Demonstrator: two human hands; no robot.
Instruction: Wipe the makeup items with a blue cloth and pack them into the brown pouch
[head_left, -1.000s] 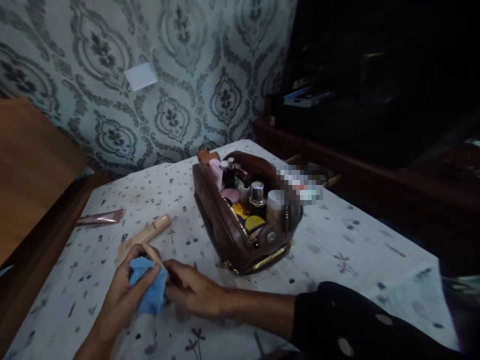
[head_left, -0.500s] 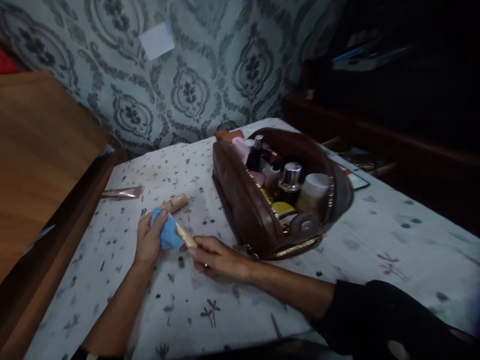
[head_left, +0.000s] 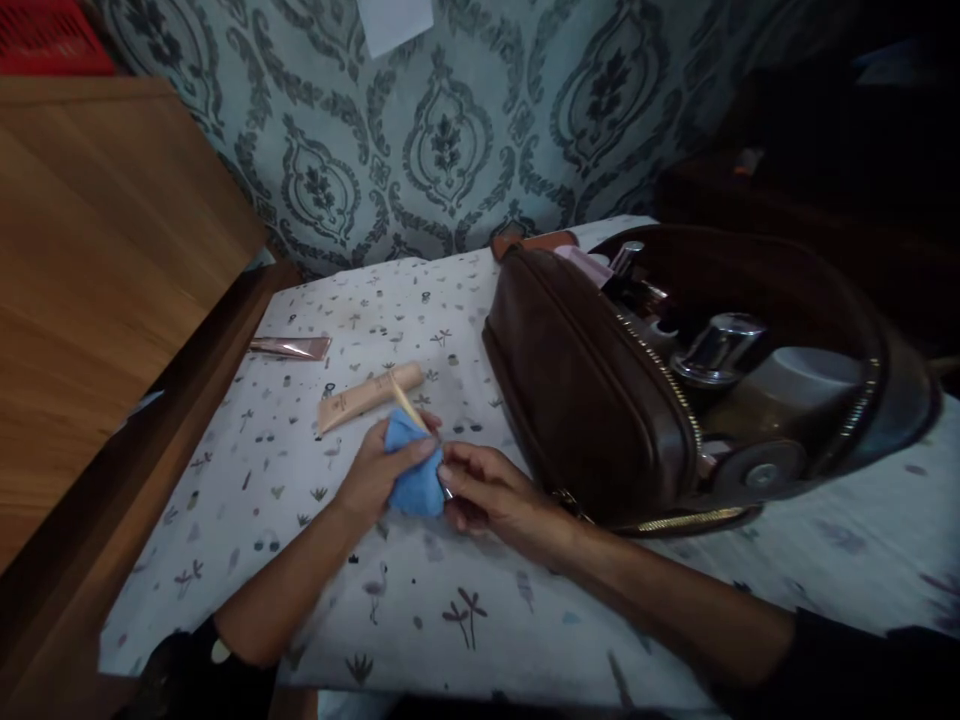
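Note:
My left hand [head_left: 379,472] is closed round a small blue cloth [head_left: 414,478], wrapped about a thin beige stick-like cosmetic [head_left: 409,407] whose tip pokes out above the cloth. My right hand [head_left: 484,490] pinches the lower end of the same stick just right of the cloth. Both hands rest low over the patterned tablecloth [head_left: 450,620]. A beige tube [head_left: 367,396] lies just beyond my left hand. An open brown toiletry bag [head_left: 600,390] stands to the right of my hands, filled with bottles and jars.
A pink metallic tube [head_left: 291,347] lies near the table's left edge. A wooden board [head_left: 97,250] leans at the left. A patterned wall [head_left: 450,130] rises behind the table. A dark shelf fills the right background.
The camera has moved closer and to the left, so the bag looms larger. The cloth has slid down the stick toward my right hand, and less of the stick shows.

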